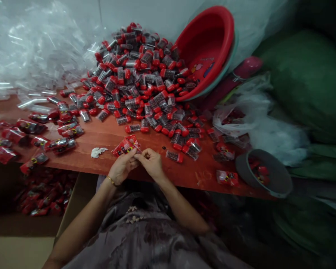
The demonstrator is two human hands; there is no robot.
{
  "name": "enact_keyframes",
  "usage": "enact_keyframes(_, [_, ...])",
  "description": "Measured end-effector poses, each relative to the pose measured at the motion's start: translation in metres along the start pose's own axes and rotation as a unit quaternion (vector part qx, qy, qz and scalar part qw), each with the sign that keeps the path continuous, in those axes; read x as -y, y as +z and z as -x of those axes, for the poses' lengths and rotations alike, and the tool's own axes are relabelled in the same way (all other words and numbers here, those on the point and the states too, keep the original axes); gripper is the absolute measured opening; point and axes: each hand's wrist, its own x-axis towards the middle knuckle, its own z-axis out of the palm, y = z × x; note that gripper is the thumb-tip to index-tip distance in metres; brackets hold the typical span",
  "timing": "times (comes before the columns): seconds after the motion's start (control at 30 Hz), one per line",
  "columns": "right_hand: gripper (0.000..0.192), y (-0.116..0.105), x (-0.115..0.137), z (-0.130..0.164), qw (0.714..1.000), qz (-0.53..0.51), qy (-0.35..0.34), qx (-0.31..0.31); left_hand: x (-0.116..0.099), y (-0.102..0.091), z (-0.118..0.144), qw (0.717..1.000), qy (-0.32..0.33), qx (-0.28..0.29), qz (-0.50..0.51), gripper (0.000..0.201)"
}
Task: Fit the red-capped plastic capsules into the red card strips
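Observation:
Near the front edge of the table, my left hand (pixel 122 167) is closed on a small red printed packet (pixel 126 145), its thumb and fingers at the lower edge. My right hand (pixel 151 163) pinches the packet's near right corner, its fingertips meeting those of my left hand. What lies between the fingertips is partly hidden. Just left of the packet, a crumpled white scrap (pixel 98 151) lies on the table. To the right of my hands rests a clear tube with a red cap and dark contents (pixel 174 155).
Red-capped tubes (pixel 134 82) form a large heap behind my hands, against a tilted red basin (pixel 212 41). Clear empty tubes (pixel 39 48) pile up at back left. Packed red packets (pixel 36 142) lie left, more in a box (pixel 75 201) below. A grey bowl (pixel 277 175) stands right.

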Motion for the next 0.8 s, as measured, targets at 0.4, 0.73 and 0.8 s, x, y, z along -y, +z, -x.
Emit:
enact_keyframes(0.4, [0.031,-0.071,-0.043,0.019,0.878,0.464,-0.038,-0.113,-0.072,-0.046,-0.02,0.913,0.318,-0.18,-0.181,0.042])
enact_keyframes(0.73, [0.027,-0.049,-0.047,-0.001,0.914,0.36,-0.171,-0.076,-0.023,-0.024,-0.057,0.585,0.333,-0.158,-0.723,0.021])
enact_keyframes(0.8, [0.025,-0.049,-0.048,0.001,0.916,0.349,-0.177,-0.085,-0.021,-0.028,-0.059,0.576,0.347,-0.167,-0.721,0.021])
